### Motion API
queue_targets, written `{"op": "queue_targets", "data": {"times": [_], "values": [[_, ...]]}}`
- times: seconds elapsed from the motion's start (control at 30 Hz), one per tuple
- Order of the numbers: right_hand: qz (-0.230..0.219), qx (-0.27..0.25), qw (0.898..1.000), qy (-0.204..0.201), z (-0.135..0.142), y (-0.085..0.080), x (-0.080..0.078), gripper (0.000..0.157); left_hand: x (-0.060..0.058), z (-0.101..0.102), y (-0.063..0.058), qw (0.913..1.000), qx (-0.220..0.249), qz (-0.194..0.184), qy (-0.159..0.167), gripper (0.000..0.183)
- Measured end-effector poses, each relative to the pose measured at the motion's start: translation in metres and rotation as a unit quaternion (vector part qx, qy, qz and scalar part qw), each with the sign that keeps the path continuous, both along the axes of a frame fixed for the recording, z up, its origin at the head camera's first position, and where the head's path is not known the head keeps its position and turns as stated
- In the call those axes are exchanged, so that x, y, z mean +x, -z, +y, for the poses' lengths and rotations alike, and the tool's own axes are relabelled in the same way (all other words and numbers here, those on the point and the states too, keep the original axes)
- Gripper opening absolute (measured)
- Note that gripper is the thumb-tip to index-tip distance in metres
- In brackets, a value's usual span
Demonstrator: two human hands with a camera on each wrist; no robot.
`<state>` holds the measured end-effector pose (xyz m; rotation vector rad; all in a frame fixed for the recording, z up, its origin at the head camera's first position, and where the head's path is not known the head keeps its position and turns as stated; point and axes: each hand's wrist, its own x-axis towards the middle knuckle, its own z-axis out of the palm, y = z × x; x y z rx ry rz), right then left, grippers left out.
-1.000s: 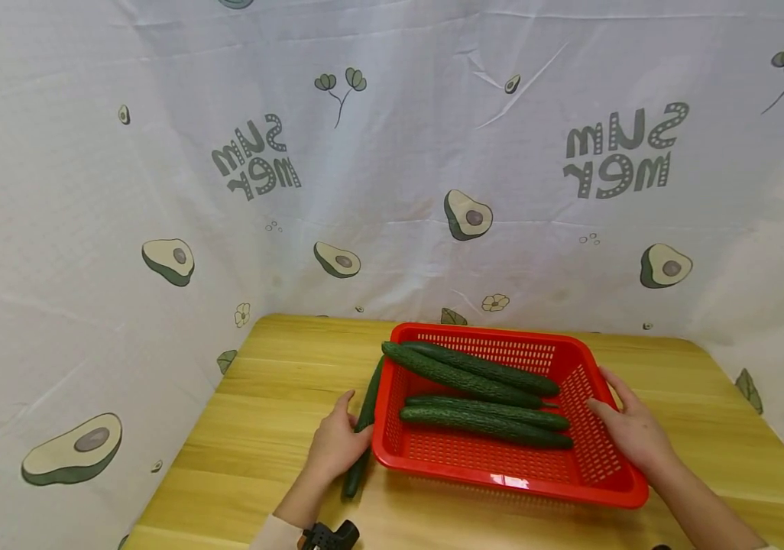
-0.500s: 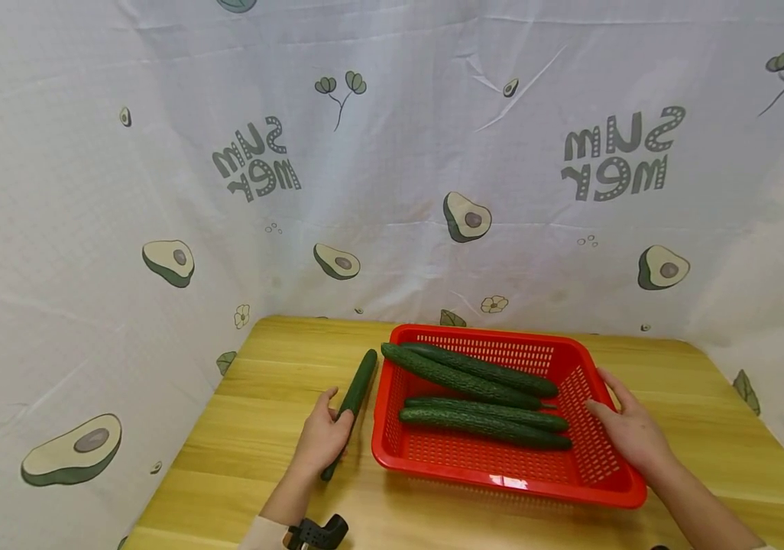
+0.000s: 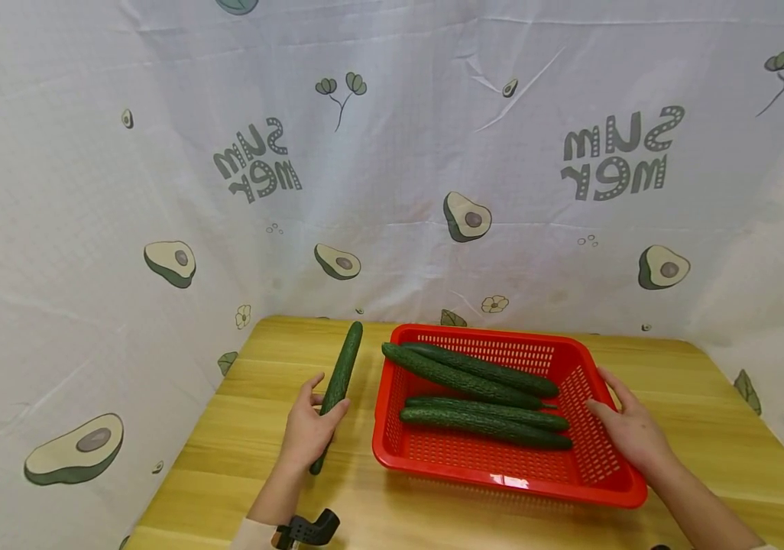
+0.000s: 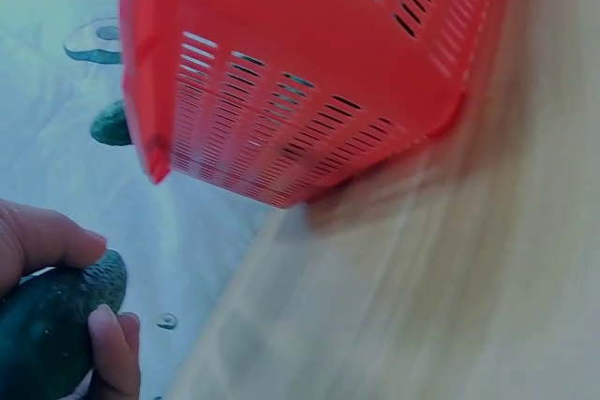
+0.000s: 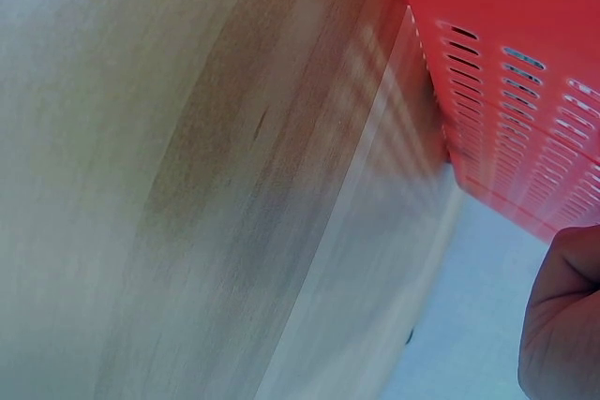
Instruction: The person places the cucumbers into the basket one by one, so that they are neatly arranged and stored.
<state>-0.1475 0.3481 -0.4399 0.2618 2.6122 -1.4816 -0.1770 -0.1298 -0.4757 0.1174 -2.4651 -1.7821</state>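
Note:
My left hand [image 3: 308, 428] grips a long dark green cucumber [image 3: 344, 365] to the left of the red plastic basket [image 3: 464, 474]. The left wrist view shows thumb and fingertips pinching around this cucumber [image 4: 42, 339], apart from the basket wall. Several more cucumbers [image 3: 484, 426] lie inside the basket; one of the upper pair has its tip resting over the left rim. At the basket's right end my right hand [image 3: 634, 437] holds the rim, thumb inside and fingers outside. In the right wrist view only part of that hand [image 5: 567, 325] appears beside the slotted wall.
A wood-grain table [image 3: 241, 435] carries the basket. White cloth [image 3: 392, 153] printed with avocados hangs behind the table and along its left and right sides. A black device [image 3: 309, 528] is strapped to the left wrist.
My left hand has drawn the cucumber leftward, away from the basket's left side, and its far end now points further back. The right hand and the basket have stayed in place.

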Motion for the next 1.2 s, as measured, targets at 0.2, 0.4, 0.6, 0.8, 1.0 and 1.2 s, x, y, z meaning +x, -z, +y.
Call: {"op": "queue_targets", "data": {"times": [0.2, 0.4, 0.6, 0.8, 1.0, 1.2], "values": [[-0.001, 0.011, 1.000, 0.002, 0.000, 0.000, 0.000, 0.075, 0.003, -0.002, -0.014, 0.9982, 0.055, 0.025, 0.000, 0.067], [0.000, 0.012, 1.000, 0.003, 0.000, 0.000, 0.001, 0.076, 0.007, 0.003, -0.027, 0.9973, 0.051, 0.046, 0.026, 0.061], [-0.001, 0.006, 1.000, 0.002, 0.001, 0.001, 0.000, 0.076, 0.010, 0.013, -0.042, 0.9934, 0.018, 0.090, 0.070, 0.053], [0.002, 0.001, 1.000, 0.002, 0.002, 0.002, 0.000, 0.076, 0.009, 0.027, -0.060, 0.9794, -0.048, 0.132, 0.145, 0.051], [0.002, 0.010, 1.000, 0.003, 0.000, 0.001, 0.001, 0.075, 0.005, 0.042, -0.074, 0.9537, -0.098, 0.145, 0.245, 0.051], [0.003, 0.006, 1.000, 0.003, 0.000, 0.000, 0.001, 0.075, 0.003, 0.057, -0.084, 0.9212, -0.174, 0.152, 0.313, 0.049]]}}
